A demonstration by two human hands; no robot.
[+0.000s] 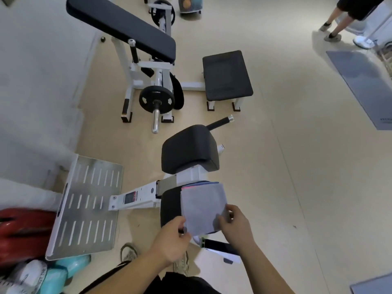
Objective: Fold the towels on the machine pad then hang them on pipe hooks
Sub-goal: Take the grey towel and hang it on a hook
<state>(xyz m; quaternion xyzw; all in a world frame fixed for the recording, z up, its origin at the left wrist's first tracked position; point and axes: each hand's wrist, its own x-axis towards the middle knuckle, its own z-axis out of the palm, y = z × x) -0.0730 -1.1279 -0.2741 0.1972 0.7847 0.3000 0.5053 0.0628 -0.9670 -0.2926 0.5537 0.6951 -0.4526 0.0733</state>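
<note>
A folded grey towel (201, 205) lies on top of a small stack on the black machine pad (168, 205) in front of me; pink and blue towel edges (201, 184) show under it at the far side. My left hand (171, 240) pinches the grey towel's near left corner. My right hand (233, 224) grips its near right edge, thumb on top. No pipe hooks are in view.
A second black pad (188, 148) stands just beyond. A perforated metal footplate (87, 206) is to the left, a bench machine (125, 24) with a weight plate (157, 98) farther off, and a black seat (227, 75). A person's legs (339, 18) at top right.
</note>
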